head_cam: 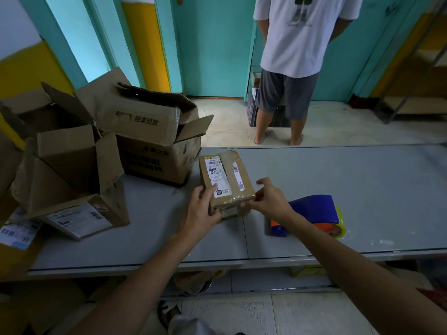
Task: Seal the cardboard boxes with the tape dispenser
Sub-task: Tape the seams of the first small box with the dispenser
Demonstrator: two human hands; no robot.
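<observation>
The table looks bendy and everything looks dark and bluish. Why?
Head view: the wide-angle lens bows the table edges and tilts the door frames; the light is dim and bluish; tape on the small box glints; fingertips of the right hand blur slightly.

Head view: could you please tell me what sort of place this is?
Likely a parcel packing room: a labelled parcel and open boxes on a grey table, tape dispenser beside them.

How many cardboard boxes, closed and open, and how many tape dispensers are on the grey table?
Closed labelled box: 1
Open cardboard boxes: 3, the two at the back apparently nested; the cardboard at far left is unclear
Tape dispenser: 1
Total: 5
</observation>
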